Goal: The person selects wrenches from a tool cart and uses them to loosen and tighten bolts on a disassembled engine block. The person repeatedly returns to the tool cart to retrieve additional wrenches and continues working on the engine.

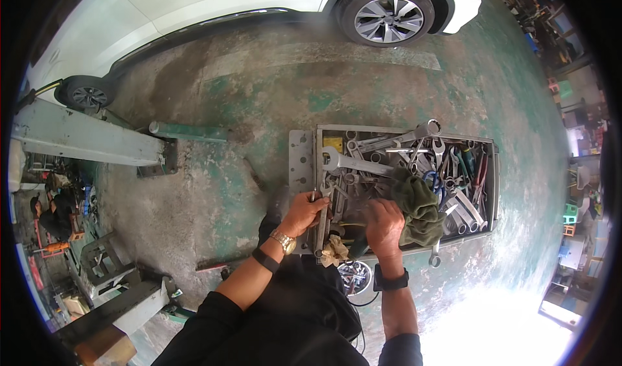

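Observation:
My left hand [303, 214] is at the left edge of a metal tool tray [495, 184], fingers pinched round a slim metal piece too small to name. Over the tray's near left part is my right hand [385, 228], fingers curled; what they hold, if anything, is hidden. Beside it a dark green cloth [422, 212] lies bunched on the tools. A large open-end wrench [353, 163] lies across the tray beyond my hands, with a big combination wrench [414, 132] along the far rim. Several smaller wrenches [468, 212] and pliers [466, 162] fill the right side.
A crumpled tan rag [334, 252] sits at the tray's near left corner. A round holder of shiny parts [355, 277] is just below. Beyond stands a white car [227, 0]; at left are a grey lift post [84, 132], a green bar [188, 132] and another person [57, 218].

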The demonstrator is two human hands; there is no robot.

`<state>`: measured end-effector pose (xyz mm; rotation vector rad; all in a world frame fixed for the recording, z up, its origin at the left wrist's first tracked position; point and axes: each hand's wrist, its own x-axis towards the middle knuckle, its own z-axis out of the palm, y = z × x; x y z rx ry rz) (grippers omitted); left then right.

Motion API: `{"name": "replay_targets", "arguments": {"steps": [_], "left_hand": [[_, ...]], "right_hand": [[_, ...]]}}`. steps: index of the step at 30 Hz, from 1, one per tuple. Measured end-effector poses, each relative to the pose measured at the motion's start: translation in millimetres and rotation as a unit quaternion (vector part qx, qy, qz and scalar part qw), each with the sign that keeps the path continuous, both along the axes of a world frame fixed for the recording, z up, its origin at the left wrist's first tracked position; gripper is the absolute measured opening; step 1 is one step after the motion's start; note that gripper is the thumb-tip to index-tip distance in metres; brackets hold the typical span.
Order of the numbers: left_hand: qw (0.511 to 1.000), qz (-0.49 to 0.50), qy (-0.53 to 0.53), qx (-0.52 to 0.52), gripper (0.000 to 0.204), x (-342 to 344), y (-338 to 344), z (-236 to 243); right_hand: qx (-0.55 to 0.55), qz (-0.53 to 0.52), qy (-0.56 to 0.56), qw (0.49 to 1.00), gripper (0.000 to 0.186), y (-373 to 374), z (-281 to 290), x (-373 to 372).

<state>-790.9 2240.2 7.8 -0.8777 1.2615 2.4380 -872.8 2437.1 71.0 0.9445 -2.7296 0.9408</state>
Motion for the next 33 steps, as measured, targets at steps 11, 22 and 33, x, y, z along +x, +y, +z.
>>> {"name": "replay_targets", "arguments": {"steps": [11,22,33], "left_hand": [[1.0,-0.019,-0.014,0.01,0.017,-1,-2,-1],[0.999,-0.019,-0.004,0.035,0.018,0,-2,-5],[1.0,-0.019,-0.019,0.002,0.017,-2,-1,-2]], "right_hand": [[-0.15,-0.033,-0.046,0.987,0.02,-35,39,-13],[-0.537,-0.323,-0.335,0.703,0.013,32,1,-7],[-0.596,-0.252,-0.357,0.673,0.013,55,-21,5]]}}
